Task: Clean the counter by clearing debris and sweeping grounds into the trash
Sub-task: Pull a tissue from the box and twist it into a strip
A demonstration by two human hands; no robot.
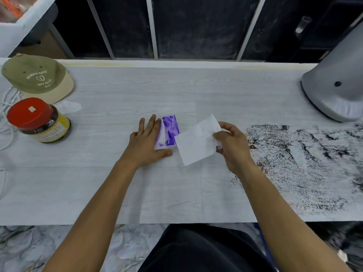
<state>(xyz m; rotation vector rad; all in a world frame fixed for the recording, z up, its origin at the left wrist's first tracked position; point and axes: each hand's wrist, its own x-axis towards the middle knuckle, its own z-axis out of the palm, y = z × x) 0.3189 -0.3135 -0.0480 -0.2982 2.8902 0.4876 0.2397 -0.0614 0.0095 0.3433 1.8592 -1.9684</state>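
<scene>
Pinning the purple tissue pack (170,130) mid-desk with my flat left hand (147,141), my right hand (230,146) fingers pinch a tissue (196,142) free; grounds (306,163) cover the desk's (98,183) right end.

Bright, even light; bowed edges

The left hand (146,141) covers the near-left part of the small purple printed tissue packet (170,130), and the white tissue sheet (197,141) overlaps its right edge. The spread of dark grounds (306,163) on the pale wood-grain counter (176,91) runs off the right edge. The grey rounded appliance base (334,79) is cut off there too. The white cords (7,107) at the far left leave the picture.
</scene>
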